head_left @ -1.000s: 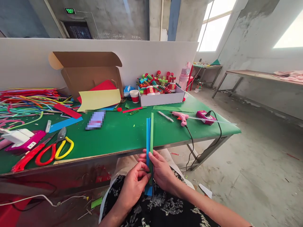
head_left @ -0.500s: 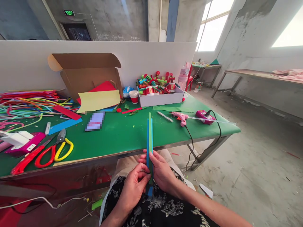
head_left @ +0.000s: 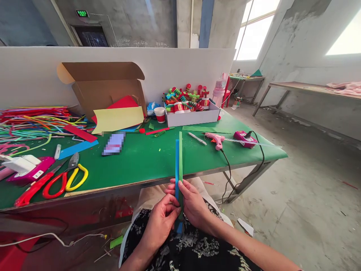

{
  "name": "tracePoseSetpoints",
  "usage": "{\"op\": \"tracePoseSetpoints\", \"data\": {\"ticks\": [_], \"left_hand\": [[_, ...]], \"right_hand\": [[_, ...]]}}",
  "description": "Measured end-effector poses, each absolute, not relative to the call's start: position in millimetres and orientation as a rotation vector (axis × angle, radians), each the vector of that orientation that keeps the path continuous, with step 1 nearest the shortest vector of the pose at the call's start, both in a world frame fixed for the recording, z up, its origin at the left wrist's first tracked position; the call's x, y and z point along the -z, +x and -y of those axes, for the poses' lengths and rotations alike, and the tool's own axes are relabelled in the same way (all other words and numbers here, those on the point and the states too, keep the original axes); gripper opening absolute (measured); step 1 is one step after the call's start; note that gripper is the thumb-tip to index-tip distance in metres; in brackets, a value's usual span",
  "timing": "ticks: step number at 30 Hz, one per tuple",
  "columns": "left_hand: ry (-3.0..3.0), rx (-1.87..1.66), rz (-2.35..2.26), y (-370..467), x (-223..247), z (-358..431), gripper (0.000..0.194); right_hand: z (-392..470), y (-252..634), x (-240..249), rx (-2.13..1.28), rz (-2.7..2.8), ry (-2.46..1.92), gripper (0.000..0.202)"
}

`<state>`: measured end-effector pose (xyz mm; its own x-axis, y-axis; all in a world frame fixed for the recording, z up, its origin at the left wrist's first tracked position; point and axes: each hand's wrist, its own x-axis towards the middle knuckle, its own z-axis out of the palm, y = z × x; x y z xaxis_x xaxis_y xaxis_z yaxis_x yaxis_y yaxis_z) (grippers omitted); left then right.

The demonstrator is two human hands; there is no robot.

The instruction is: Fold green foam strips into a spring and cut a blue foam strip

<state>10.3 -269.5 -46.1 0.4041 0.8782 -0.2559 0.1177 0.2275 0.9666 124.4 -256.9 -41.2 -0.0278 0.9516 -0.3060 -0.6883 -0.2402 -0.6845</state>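
Since a second ago, strips sit closer. Left hand (head_left: pixel 160 220) and right hand (head_left: pixel 194 205) pinch blue strip (head_left: pixel 177 162) and green strip (head_left: pixel 181 156), pointing twelve o'clock; aligning step, next needs flush ends.

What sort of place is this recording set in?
Probably a bare concrete workshop used for handicraft. A green worktable holds a glue gun, scissors and coloured pipe cleaners, and both hands hold paper strips.

two paper strips (head_left: pixel 178 162), two scissors (head_left: pixel 60 181), one glue gun (head_left: pixel 214 140), one cardboard box (head_left: pixel 105 86), one paper cup (head_left: pixel 160 114).
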Motion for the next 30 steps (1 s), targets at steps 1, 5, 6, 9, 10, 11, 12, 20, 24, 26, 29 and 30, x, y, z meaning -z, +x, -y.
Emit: {"op": "tracePoseSetpoints", "data": {"ticks": [1, 5, 6, 9, 10, 11, 12, 20, 24, 26, 29, 30], "left_hand": [[1.254, -0.675, -1.046, 10, 46, 270, 0.039], [1.400, -0.743, -1.121, 6, 39, 270, 0.034], [1.449, -0.813, -1.169, 3, 37, 268, 0.032], [1.463, -1.037, -1.292, -5, 26, 257, 0.032], [1.415, -1.071, -1.289, -7, 22, 252, 0.034], [1.347, -1.076, -1.251, -9, 17, 246, 0.037], [1.273, -1.050, -1.189, -10, 13, 241, 0.040], [1.094, -0.844, -1.078, -10, 6, 209, 0.047], [1.092, -0.970, -1.184, -10, 10, 205, 0.046], [1.088, -0.973, -1.190, -10, 11, 205, 0.046], [1.094, -0.954, -1.143, -10, 11, 206, 0.045], [1.100, -0.951, -1.123, -10, 11, 206, 0.044]], "right_hand": [[257, 124, 42, -1.616, 0.416, -0.865, 0.047], [255, 126, 45, -1.610, 0.435, -0.870, 0.045], [255, 127, 45, -1.612, 0.442, -0.865, 0.045], [256, 128, 41, -1.658, 0.498, -0.835, 0.044], [257, 128, 39, -1.691, 0.536, -0.824, 0.043], [257, 127, 36, -1.728, 0.583, -0.815, 0.041], [257, 126, 33, -1.768, 0.637, -0.807, 0.040], [257, 122, 25, -1.937, 0.921, -0.778, 0.042], [258, 121, 29, -1.920, 0.969, -0.831, 0.044], [259, 121, 30, -1.907, 0.978, -0.860, 0.045], [258, 121, 32, -1.909, 0.971, -0.866, 0.046], [258, 121, 33, -1.912, 0.964, -0.859, 0.046]]}}
